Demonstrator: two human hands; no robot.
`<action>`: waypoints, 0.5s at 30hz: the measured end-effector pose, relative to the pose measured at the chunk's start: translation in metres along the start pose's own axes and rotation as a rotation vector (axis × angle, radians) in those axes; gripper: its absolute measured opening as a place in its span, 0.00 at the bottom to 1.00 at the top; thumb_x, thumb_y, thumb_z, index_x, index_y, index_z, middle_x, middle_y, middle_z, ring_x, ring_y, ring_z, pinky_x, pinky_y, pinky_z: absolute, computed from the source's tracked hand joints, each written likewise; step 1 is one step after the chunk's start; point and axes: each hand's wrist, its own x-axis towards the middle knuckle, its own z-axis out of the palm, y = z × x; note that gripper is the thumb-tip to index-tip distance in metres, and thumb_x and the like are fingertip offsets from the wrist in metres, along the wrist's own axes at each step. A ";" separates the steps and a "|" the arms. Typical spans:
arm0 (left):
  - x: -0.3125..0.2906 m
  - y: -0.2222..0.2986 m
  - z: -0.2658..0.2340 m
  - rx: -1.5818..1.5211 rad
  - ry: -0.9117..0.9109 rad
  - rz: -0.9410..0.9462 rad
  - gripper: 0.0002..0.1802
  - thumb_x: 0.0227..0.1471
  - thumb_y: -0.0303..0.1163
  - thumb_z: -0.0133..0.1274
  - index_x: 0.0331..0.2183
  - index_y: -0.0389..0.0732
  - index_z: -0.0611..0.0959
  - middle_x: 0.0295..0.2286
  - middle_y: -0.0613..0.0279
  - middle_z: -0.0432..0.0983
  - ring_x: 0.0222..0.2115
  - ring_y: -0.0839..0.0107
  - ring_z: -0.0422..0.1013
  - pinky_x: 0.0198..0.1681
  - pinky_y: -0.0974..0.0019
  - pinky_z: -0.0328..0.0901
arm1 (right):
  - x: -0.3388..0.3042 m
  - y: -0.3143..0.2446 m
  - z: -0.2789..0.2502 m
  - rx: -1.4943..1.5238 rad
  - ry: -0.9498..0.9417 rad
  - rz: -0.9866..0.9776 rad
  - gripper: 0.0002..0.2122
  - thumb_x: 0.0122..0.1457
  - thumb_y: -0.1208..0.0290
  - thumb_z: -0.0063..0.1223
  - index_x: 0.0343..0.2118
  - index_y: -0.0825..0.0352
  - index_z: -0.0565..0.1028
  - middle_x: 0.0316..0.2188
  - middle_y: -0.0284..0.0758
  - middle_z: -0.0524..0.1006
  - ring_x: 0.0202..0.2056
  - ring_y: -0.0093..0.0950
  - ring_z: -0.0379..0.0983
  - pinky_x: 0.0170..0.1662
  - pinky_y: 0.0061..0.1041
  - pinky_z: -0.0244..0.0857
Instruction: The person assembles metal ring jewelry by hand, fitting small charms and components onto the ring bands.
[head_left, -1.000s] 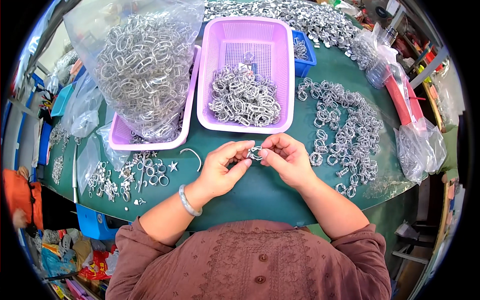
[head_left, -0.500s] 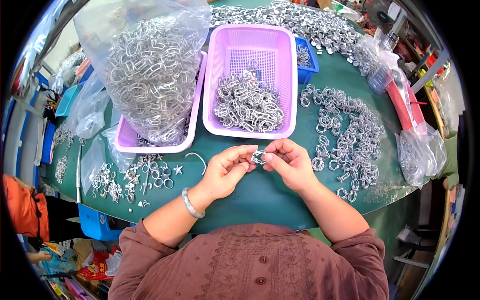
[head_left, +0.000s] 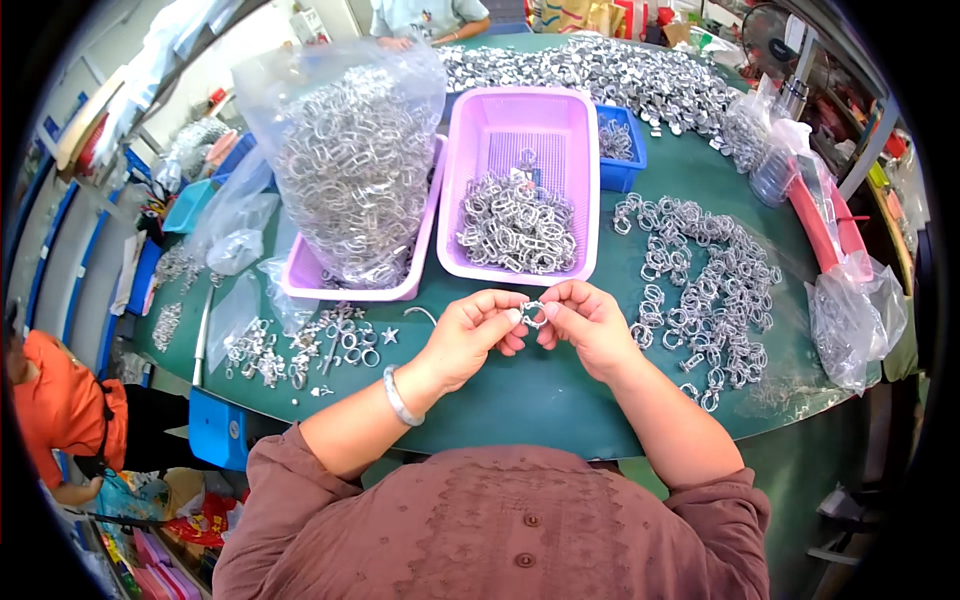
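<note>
My left hand (head_left: pixel 468 340) and my right hand (head_left: pixel 592 330) meet above the near middle of the green table. Between their fingertips they pinch a small silvery metal ring piece (head_left: pixel 533 314), one hand at either side of it. Its fine shape is too small to make out. Just beyond my hands stands a pink-purple plastic basket (head_left: pixel 450 255) with a heap of silvery ring pieces (head_left: pixel 518 225) in its near half. To the right of my right hand, many linked-looking ring pieces (head_left: pixel 725 290) lie spread in rows on the table.
A second pink basket (head_left: pixel 345 294) at left bears a big clear bag of metal pieces (head_left: pixel 355 180). A blue bin (head_left: pixel 622 178) stands behind, before a pile of flat metal pieces (head_left: pixel 600 80). Loose rings and stars (head_left: pixel 350 340) lie left. Other people (head_left: pixel 70 400) are at left and the far side.
The view has shifted, so the table appears lower and farther right, and a person at the far side shows. Both hands keep hold of the ring piece, its angle slightly changed.
</note>
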 end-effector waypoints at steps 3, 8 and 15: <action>-0.012 0.009 0.002 0.010 0.044 -0.038 0.11 0.54 0.30 0.45 0.40 0.38 0.75 0.27 0.65 0.74 0.24 0.78 0.69 0.30 0.74 0.66 | -0.003 -0.002 0.005 0.036 -0.061 0.004 0.07 0.56 0.75 0.47 0.36 0.72 0.69 0.27 0.34 0.73 0.25 0.22 0.71 0.28 0.19 0.66; -0.026 0.018 0.009 0.034 0.086 -0.036 0.11 0.53 0.30 0.46 0.40 0.38 0.75 0.25 0.66 0.73 0.23 0.78 0.70 0.29 0.74 0.66 | -0.006 -0.006 0.004 0.070 -0.161 -0.001 0.09 0.55 0.75 0.48 0.37 0.72 0.69 0.28 0.35 0.74 0.26 0.23 0.71 0.29 0.20 0.67; -0.045 0.016 0.016 -0.006 0.140 0.008 0.12 0.52 0.29 0.48 0.41 0.39 0.74 0.26 0.65 0.74 0.23 0.78 0.70 0.29 0.74 0.67 | -0.007 -0.006 0.010 0.006 -0.259 -0.018 0.10 0.53 0.76 0.50 0.38 0.71 0.69 0.29 0.35 0.74 0.27 0.24 0.72 0.30 0.21 0.67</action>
